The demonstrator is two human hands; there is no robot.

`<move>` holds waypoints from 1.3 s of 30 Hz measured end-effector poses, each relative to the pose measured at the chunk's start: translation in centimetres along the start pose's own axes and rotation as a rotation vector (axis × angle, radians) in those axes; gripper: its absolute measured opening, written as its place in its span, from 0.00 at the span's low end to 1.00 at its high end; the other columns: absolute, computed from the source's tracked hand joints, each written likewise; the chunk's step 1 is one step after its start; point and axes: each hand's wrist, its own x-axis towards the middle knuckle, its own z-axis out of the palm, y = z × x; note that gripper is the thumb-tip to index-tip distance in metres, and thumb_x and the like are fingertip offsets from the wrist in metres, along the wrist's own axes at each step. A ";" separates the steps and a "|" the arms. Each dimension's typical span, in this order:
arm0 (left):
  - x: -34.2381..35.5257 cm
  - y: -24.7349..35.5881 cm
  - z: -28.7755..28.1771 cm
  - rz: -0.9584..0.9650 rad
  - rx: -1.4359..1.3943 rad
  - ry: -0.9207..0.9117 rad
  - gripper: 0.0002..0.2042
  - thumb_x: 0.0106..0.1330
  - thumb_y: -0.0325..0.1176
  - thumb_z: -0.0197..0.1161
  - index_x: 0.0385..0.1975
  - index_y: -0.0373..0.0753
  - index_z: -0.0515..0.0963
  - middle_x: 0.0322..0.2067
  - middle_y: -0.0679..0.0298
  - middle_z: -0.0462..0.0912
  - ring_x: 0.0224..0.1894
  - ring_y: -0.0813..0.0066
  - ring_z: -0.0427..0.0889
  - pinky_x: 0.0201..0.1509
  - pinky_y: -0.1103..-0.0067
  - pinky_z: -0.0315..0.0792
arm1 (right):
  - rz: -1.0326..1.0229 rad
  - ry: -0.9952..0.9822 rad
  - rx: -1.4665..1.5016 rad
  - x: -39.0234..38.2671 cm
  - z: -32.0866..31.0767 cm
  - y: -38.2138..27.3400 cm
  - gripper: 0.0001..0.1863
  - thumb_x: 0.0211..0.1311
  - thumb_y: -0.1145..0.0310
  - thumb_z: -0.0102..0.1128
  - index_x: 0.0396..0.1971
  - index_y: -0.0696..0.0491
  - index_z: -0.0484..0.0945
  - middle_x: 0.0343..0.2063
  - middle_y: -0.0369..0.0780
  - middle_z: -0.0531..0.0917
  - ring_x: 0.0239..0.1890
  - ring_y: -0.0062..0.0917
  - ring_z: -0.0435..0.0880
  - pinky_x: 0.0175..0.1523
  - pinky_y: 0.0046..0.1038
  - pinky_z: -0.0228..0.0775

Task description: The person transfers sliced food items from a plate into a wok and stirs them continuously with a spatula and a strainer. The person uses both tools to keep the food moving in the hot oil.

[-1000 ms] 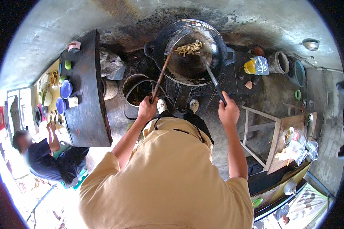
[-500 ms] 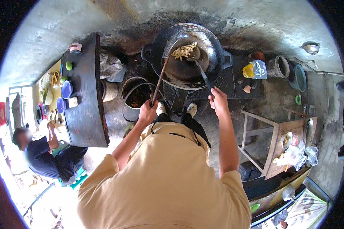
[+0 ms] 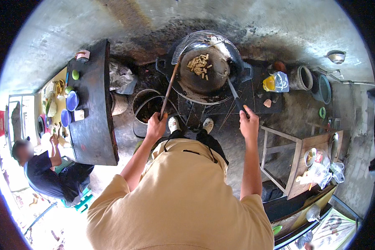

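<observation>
A big dark wok (image 3: 196,93) stands on the stove ahead of me, with pale yellow-brown stick-shaped food pieces (image 3: 198,64) lying loosely in it. My left hand (image 3: 156,126) is closed around the long wooden handle of a wire strainer (image 3: 180,53), whose mesh lies over the wok's far left side. In my closed right hand (image 3: 249,123) is the black handle of a metal ladle (image 3: 228,78); its head reaches into the wok's right side, to the right of the food, and its outline is unclear.
A metal bucket (image 3: 139,96) stands left of the stove. Farther left, a black table (image 3: 91,137) bears blue bowls (image 3: 72,100), and another person (image 3: 56,175) sits beyond it. A yellow-and-clear pouch (image 3: 276,82) and pails (image 3: 301,78) are at right, with a wooden table (image 3: 298,179) nearer me.
The ladle has moved right, away from the food pieces, and my right hand has shifted right and nearer me. The pieces lie more spread out. The strainer's handle has swung slightly left.
</observation>
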 end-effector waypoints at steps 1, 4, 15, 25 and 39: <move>0.3 0.0 0.3 0.019 0.002 0.010 0.24 0.67 0.50 0.61 0.39 0.28 0.79 0.32 0.37 0.82 0.41 0.39 0.83 0.44 0.58 0.74 | 0.062 0.003 0.103 0.8 0.2 0.2 0.20 0.68 0.65 0.61 0.57 0.55 0.79 0.29 0.39 0.79 0.27 0.23 0.75 0.30 0.26 0.63; 1.0 -0.2 1.2 0.038 0.039 0.000 0.24 0.67 0.50 0.61 0.41 0.28 0.78 0.34 0.35 0.82 0.44 0.37 0.82 0.46 0.56 0.74 | 0.304 -0.165 0.484 3.1 0.2 0.4 0.19 0.70 0.66 0.60 0.58 0.53 0.78 0.19 0.33 0.75 0.14 0.11 0.66 0.15 0.17 0.52; 0.4 -0.2 -0.5 0.029 0.042 -0.069 0.24 0.67 0.50 0.60 0.40 0.29 0.79 0.34 0.37 0.82 0.43 0.39 0.82 0.45 0.59 0.74 | 0.402 -0.402 0.696 3.3 -0.3 0.3 0.22 0.71 0.66 0.56 0.64 0.52 0.73 0.21 0.34 0.75 0.12 0.10 0.63 0.15 0.16 0.50; -0.1 -0.4 -2.6 0.073 0.038 -0.029 0.25 0.67 0.52 0.60 0.38 0.30 0.79 0.29 0.41 0.81 0.37 0.43 0.82 0.41 0.61 0.73 | -0.169 -0.193 0.094 -4.4 0.3 -3.4 0.22 0.65 0.65 0.63 0.57 0.55 0.79 0.19 0.40 0.80 0.20 0.19 0.76 0.29 0.27 0.69; -0.2 1.2 -3.2 0.095 0.043 -0.001 0.24 0.67 0.49 0.61 0.39 0.28 0.78 0.32 0.36 0.81 0.42 0.37 0.82 0.43 0.59 0.74 | 0.631 -0.311 1.074 3.0 4.4 -2.5 0.05 0.73 0.64 0.52 0.41 0.47 0.69 0.21 0.36 0.76 0.09 0.13 0.60 0.13 0.19 0.49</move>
